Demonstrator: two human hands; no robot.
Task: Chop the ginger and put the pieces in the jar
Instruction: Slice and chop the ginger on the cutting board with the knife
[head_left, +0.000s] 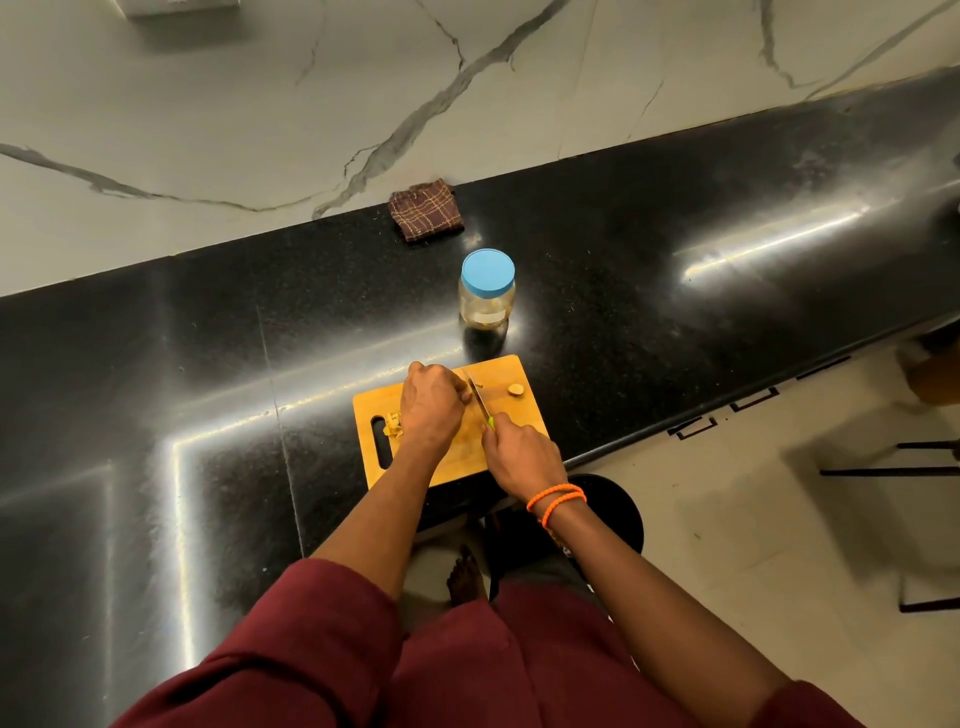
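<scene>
Ginger first: I see chopped bits piled at the left end of the wooden cutting board, near its handle slot, and one round slice lying apart toward the far right corner. The piece under the blade is hidden by my left hand, fingers curled down on the board right beside the knife; what they pinch I cannot tell. My right hand is clenched round the green handle, blade angled away from me. Beyond the board stands the jar, blue lid on, upright on the black counter. Farther back, a folded checked cloth lies against the marble wall.
</scene>
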